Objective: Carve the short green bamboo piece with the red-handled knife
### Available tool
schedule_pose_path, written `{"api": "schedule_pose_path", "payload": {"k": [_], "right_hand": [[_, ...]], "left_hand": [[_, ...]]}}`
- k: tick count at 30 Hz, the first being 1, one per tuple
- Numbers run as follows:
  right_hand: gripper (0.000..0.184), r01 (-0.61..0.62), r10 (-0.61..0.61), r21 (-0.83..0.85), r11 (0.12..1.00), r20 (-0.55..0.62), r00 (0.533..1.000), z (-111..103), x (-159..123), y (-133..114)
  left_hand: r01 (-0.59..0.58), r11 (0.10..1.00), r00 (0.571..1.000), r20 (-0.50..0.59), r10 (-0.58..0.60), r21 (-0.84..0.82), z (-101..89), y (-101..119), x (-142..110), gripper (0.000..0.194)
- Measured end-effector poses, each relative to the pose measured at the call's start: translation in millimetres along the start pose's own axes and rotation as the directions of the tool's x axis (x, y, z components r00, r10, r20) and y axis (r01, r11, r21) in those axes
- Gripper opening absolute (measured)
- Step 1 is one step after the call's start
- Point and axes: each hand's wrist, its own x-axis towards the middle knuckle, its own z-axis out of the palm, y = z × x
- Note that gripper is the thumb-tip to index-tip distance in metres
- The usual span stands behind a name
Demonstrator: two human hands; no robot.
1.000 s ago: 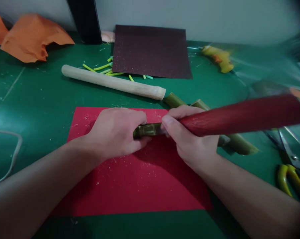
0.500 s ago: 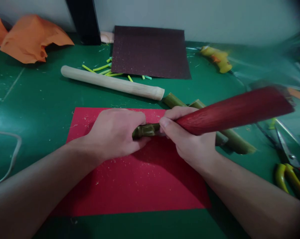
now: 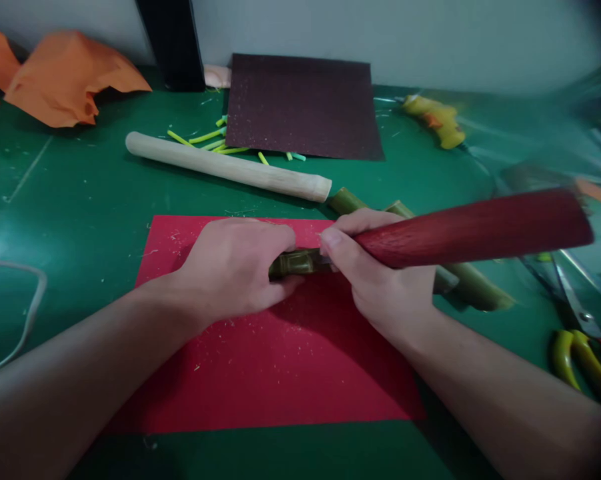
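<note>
The left hand is closed around a short dark-green bamboo piece, pinning it low over the middle of a red sheet on the green bench. The right hand grips a tool with a thick red handle, which slants up to the right; its working end is mostly hidden by the fingers, next to the bamboo's right end. Pale shavings dot the sheet.

Just beyond its far edge lies a pale rod, with thin yellow-green sticks behind it and a dark brown sheet farther back. Cut bamboo lengths lie to the right, partly behind the right hand, and yellow-handled scissors sit near the right edge. Crumpled orange paper rests at far left.
</note>
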Motion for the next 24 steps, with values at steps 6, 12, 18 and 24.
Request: {"api": "schedule_pose_path", "payload": {"k": [6, 12, 18, 24], "right_hand": [[0.028, 0.001, -0.001, 0.0, 1.0, 0.076, 0.997, 0.0, -1.9, -1.8], [0.023, -0.023, 0.024, 0.043, 0.999, -0.009, 1.0, 1.2, -1.4, -1.6], [0.026, -0.027, 0.025, 0.017, 0.999, 0.062, 0.998, 0.0, -1.3, -2.1], [0.022, -0.031, 0.032, 0.058, 0.998, -0.008, 0.999, 1.1, -3.2, -1.6]], "left_hand": [[-0.004, 1.0, 1.0, -0.018, 0.004, -0.003, 0.9, -0.7, -0.4, 0.022], [-0.004, 1.0, 1.0, 0.001, 0.004, -0.021, -1.2, -0.3, -0.1, 0.019], [-0.004, 1.0, 1.0, -0.008, 0.004, 0.01, -0.7, -0.1, -1.3, 0.02], [-0.007, 1.0, 1.0, 0.028, 0.006, 0.014, -1.5, 1.5, -0.4, 0.018]]}}
